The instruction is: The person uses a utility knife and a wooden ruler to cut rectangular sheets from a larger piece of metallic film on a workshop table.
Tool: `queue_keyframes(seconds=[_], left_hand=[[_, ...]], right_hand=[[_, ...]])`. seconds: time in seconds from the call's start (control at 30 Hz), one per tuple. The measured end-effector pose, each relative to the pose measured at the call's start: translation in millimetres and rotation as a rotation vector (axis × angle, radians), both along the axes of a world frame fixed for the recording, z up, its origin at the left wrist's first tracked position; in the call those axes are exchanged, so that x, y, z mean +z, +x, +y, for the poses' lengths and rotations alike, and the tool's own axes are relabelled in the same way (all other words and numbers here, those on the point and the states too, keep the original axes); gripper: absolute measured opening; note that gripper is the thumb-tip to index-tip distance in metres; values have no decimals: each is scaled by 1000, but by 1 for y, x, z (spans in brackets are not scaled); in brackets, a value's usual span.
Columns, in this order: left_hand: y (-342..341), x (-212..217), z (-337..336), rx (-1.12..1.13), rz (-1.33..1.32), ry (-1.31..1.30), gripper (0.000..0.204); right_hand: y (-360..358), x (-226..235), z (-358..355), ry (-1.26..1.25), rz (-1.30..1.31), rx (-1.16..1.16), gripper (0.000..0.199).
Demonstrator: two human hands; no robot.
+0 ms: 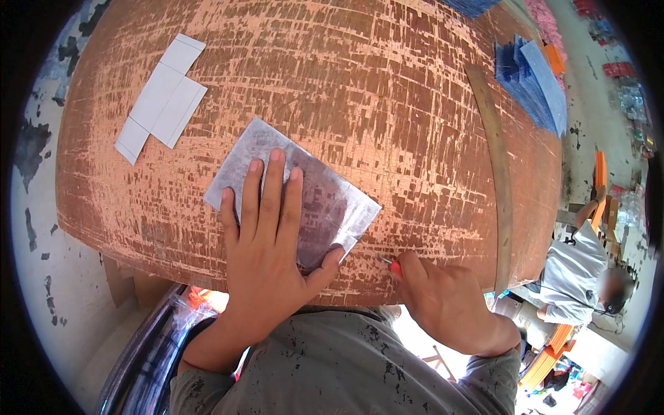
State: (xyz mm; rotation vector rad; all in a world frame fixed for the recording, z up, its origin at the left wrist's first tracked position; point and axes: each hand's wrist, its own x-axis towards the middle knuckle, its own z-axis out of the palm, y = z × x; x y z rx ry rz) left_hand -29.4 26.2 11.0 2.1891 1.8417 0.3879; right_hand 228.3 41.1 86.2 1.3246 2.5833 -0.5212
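Note:
My left hand (266,252) lies flat with spread fingers on a translucent plastic sheet (324,181), pressing it to the scored wooden table (387,90). The sheet sits at a slant and looks glossy near its right corner. Just right of it, close to the table's near edge, my right hand (446,294) is closed around a small red-handled knife (395,268). Its thin metal tip points left toward the sheet without touching it. Most of the handle is hidden in my fingers. A white cut-out paper template (155,100) with ruled lines lies at the far left.
A long wooden ruler (492,155) runs along the right side of the table. Beyond it lies a stack of blue sheets (529,83), with another blue piece (474,5) at the far edge. A person in a white shirt (574,273) is off to the right, near orange strips (550,356).

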Motion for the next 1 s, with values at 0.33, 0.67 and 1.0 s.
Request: queue_keyframes(seconds=[0.33, 0.67, 1.0], left_hand=[[-4, 7, 1, -3, -76, 50, 98], [-24, 38, 18, -326, -126, -104, 54], [-32, 29, 20, -271, -132, -47, 75]], right_hand=[[13, 8, 3, -28, 104, -59, 19], [40, 4, -10, 9, 187, -209, 18], [17, -4, -3, 72, 268, -105, 18]])
